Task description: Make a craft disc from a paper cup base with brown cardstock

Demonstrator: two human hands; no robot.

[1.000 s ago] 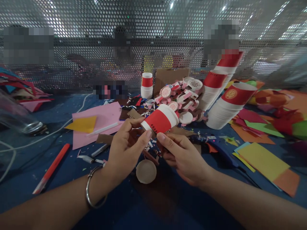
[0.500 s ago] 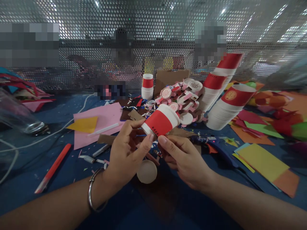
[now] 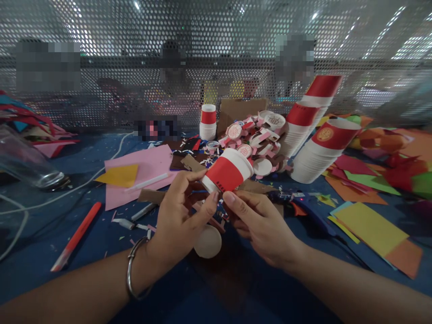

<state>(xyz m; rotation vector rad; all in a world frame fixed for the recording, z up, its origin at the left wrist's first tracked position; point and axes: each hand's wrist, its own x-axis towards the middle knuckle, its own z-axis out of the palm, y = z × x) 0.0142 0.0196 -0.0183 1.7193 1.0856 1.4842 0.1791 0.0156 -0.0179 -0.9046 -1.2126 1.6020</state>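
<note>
Between both hands a red and white paper cup [image 3: 229, 171] is held tilted on its side, its wide rim toward the upper right. My left hand [image 3: 185, 216] grips the narrow base end with thumb and fingers, and a metal bangle [image 3: 131, 270] circles that wrist. With thumb and bent fingers my right hand [image 3: 253, 220] pinches the cup's lower side. Small dark marks show on the red band near the right thumb. Below the hands a round pale disc [image 3: 207, 242] lies on the blue table [image 3: 168, 306].
Stacked paper cups [image 3: 320, 153] lean at the right. Behind the hands is a heap of cut paper pieces [image 3: 263, 139]. A glue gun [image 3: 313, 211], coloured paper sheets [image 3: 371, 229], a red marker-like stick [image 3: 77, 234] and a clear jar [image 3: 37, 162] lie around. A perforated metal screen [image 3: 135, 99] stands behind.
The cup has turned slightly in my fingers, and the dark marks on its band have shifted a little to the right. Both hands keep nearly the same place.
</note>
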